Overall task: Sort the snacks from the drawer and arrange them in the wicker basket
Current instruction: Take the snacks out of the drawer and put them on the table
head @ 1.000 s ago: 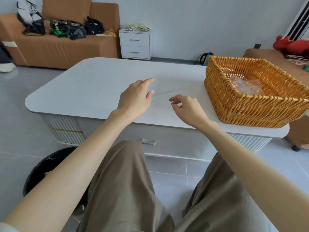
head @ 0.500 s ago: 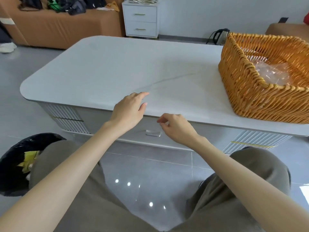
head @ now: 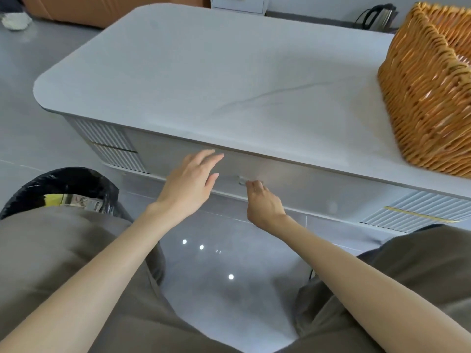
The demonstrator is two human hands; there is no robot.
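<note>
In the head view, a closed drawer (head: 293,184) is being shown in the front of a low table, directly under the near edge of the pale surface (head: 216,72). A small metal handle (head: 242,180) is being seen on the drawer face.

The left hand (head: 190,183) is being held just left of the handle, in front of the drawer face. Its grip is released: the fingers are being stretched out straight and nothing is being held. The right hand (head: 263,205) is being held just below and right of the handle, with the fingers curled and the fingertips right at it. That spot is being blurred, so it cannot be told whether the handle is being grasped or only approached.

The basket (head: 428,98) is being carried by the surface well above and right of the handle, and is being cut off by the picture's edge. What the drawer holds is being hidden by its closed front.

Well left of the handle, a bin (head: 63,189) lined with a black bag is being shown on the floor (head: 229,263), with yellow and printed wrappers inside. It is being partly covered by a knee in brown trousers (head: 63,250). Far beyond the handle, past the surface's far edge, a kettle (head: 377,15) and a white cabinet (head: 238,2) are being glimpsed.
</note>
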